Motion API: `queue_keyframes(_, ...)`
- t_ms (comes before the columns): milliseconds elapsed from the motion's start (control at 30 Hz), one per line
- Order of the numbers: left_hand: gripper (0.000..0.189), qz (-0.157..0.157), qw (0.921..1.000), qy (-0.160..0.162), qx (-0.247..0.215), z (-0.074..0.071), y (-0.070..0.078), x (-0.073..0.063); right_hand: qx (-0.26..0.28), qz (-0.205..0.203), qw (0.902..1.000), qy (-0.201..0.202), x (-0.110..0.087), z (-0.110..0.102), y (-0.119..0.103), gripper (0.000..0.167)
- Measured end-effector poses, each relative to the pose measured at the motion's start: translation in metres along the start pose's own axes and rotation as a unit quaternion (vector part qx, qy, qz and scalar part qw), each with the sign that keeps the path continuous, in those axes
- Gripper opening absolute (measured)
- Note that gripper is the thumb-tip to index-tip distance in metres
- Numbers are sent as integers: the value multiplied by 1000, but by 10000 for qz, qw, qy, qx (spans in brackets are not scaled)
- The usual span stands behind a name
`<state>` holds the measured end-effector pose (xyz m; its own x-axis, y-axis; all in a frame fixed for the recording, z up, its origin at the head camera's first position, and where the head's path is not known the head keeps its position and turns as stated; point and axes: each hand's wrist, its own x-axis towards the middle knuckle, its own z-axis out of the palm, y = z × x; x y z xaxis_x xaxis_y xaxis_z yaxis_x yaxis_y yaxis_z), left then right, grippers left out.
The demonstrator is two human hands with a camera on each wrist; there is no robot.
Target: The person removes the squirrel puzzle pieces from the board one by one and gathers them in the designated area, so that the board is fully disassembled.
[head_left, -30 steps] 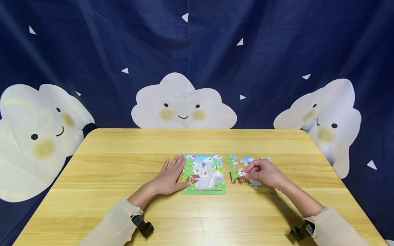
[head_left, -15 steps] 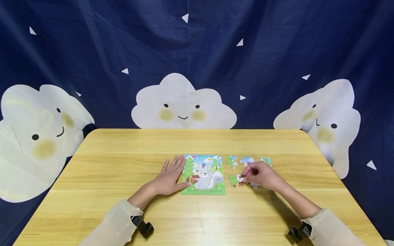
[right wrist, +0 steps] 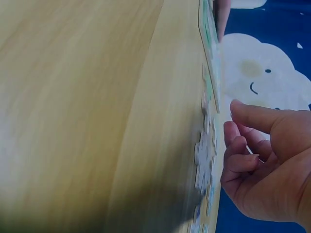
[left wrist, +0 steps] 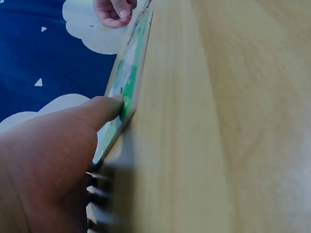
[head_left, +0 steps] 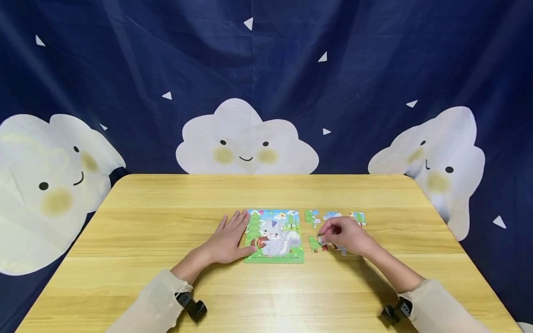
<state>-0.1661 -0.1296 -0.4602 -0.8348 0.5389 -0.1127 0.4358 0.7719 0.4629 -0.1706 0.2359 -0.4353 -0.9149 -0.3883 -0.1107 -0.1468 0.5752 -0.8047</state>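
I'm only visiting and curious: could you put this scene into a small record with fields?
Board: squirrel picture, flat on the table
Pieces: loose, right of the board; three in the far row
Left hand: spread at the board's left edge, thumb on it
Right hand: bent fingers over the near pieces, partly hiding them; grip unclear
Backdrop: dark blue, white smiling clouds

On the table [head_left: 266, 190] over there, the puzzle [head_left: 275, 237] lies against the left hand [head_left: 226, 241]; loose pieces [head_left: 311, 217] sit just right of it, some beneath the right hand [head_left: 346, 236]. A curtain [head_left: 283, 60] hangs behind.
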Motion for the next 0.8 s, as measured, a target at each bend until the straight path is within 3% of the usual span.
queue_keyframes(333, 92, -210, 9996, -96, -171, -13, 14, 6, 46, -385, 9990, -224, 17, 20, -17, 5)
queue_keyframes(533, 87, 112, 9998, -41, -179, -12, 25, 19, -80, -457, 9985, -306, 27, 34, -25, 5)
queue_keyframes(800, 95, 392, 9989, -209, -150, -2, 31, 32, -195, -381, 9985, -340, 37, 49, -31, 8)
